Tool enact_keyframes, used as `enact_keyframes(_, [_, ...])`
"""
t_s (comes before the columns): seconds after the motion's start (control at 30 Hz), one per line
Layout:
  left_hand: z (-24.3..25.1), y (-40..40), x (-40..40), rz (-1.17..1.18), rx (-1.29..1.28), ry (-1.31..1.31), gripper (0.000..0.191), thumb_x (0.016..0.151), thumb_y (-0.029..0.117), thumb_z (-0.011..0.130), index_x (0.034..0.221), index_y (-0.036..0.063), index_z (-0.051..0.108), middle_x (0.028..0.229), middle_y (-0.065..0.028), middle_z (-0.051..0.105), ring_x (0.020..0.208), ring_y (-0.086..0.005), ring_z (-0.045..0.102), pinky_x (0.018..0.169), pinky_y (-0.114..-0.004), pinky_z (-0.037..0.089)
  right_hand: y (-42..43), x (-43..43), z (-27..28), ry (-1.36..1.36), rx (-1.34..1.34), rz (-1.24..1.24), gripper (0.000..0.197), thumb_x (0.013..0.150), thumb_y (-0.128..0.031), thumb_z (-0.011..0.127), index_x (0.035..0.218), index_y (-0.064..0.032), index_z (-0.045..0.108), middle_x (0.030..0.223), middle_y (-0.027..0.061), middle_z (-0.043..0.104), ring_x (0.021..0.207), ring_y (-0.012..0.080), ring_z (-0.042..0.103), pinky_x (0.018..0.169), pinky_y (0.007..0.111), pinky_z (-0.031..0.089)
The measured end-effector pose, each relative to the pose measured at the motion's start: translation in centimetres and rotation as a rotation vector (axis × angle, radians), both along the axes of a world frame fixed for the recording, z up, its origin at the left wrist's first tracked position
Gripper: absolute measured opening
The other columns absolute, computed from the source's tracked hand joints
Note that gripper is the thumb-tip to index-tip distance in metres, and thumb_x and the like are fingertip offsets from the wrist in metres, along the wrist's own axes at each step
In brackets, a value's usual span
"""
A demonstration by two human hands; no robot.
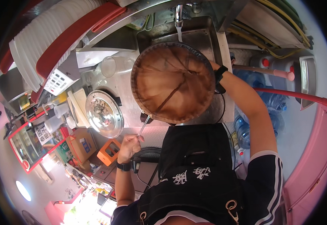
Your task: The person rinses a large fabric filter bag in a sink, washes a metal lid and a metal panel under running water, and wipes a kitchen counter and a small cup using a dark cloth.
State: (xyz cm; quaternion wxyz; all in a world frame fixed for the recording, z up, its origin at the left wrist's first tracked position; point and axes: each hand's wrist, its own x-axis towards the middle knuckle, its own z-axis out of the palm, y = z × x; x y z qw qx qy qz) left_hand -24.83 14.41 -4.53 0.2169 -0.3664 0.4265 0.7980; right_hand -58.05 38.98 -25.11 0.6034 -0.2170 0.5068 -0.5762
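Observation:
A round, brown-stained cloth strainer (169, 84) with a gathered rim fills the middle of the view, its mouth turned up to me. My left hand (130, 146) grips the strainer's thin metal handle (143, 126). My right hand (214, 67) reaches behind the far right side of the rim; its fingers are hidden by the cloth, so its grip does not show. Just past the strainer, water runs from a chrome tap (178, 17) into a steel sink (205, 31). Left of the strainer lies a round metal lid (104, 112) strewn with dark bits.
A clear cylindrical container (108, 66) stands on the steel counter (124, 90). Stacked white lids (51, 31) sit in a red rack at upper left. On the right are large blue water bottles (242, 129) and a pink-tipped wooden handle (276, 72). An orange holder (107, 153) is at lower left.

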Motion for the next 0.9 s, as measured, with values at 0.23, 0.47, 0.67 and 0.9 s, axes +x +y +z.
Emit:
enact_keyframes(0.23, [0.1, 0.4, 0.3, 0.055, 0.035, 0.052, 0.033, 0.090, 0.026, 0.052, 0.085, -0.0066, 0.056, 0.048, 0.0087, 0.025, 0.038, -0.0019, 0.020, 0.038, -0.020, 0.015, -1.4, -3.5, 2.5, 0.502, -0.052, -0.149, 0.025, 0.084, -0.019, 0.053, 0.103, -0.0044, 0.058, 0.092, 0.0099, 0.061, 0.079, 0.0183, 0.058, 0.073, 0.033, 0.046])
enact_keyframes(0.47, [-0.7, 1.2, 0.8, 0.107, 0.038, 0.066, 0.033, 0.091, 0.026, 0.051, 0.085, -0.0060, 0.055, 0.049, 0.0088, 0.024, 0.038, -0.0017, 0.020, 0.037, -0.020, 0.015, -7.1, -6.7, 11.5, 0.432, -0.213, -0.334, 0.030, 0.088, -0.021, 0.050, 0.113, -0.0067, 0.055, 0.110, 0.0149, 0.057, 0.093, 0.0186, 0.057, 0.081, 0.029, 0.045])
enact_keyframes(0.67, [-0.6, 1.2, 0.8, 0.164, 0.047, 0.088, 0.029, 0.091, 0.024, 0.050, 0.088, -0.0050, 0.054, 0.049, 0.0091, 0.023, 0.037, -0.0016, 0.020, 0.036, -0.020, 0.014, -6.5, -5.0, 7.7, 0.090, 0.179, -0.205, 0.040, 0.090, -0.033, 0.044, 0.115, -0.0023, 0.052, 0.098, 0.0058, 0.056, 0.083, 0.0155, 0.052, 0.073, 0.027, 0.043])
enact_keyframes(0.9, [-1.1, 2.1, 0.9, 0.167, 0.077, 0.037, 0.027, 0.093, 0.022, 0.047, 0.091, -0.0037, 0.052, 0.048, 0.0092, 0.022, 0.036, -0.0017, 0.019, 0.035, -0.020, 0.014, -4.1, -4.5, -1.5, -0.060, -0.291, 0.327, 0.035, 0.084, -0.024, 0.056, 0.111, -0.0010, 0.054, 0.096, 0.0038, 0.057, 0.082, 0.0113, 0.050, 0.073, 0.024, 0.042])
